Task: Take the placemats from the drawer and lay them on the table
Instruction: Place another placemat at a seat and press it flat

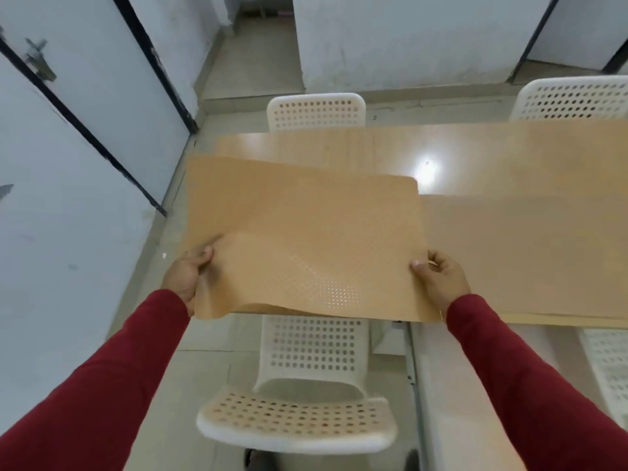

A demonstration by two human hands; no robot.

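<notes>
A tan, finely dotted placemat is held flat over the left end of the light wooden table. My left hand grips its near left corner, where the mat curls and sags. My right hand pinches its near right edge, thumb on top. The mat's far edge reaches over the tabletop; whether it touches the surface I cannot tell. The drawer is not in view.
A white perforated chair stands right below the mat, at the table's near side. Two more white chairs stand at the far side. Pale walls and doors with black frames close the left.
</notes>
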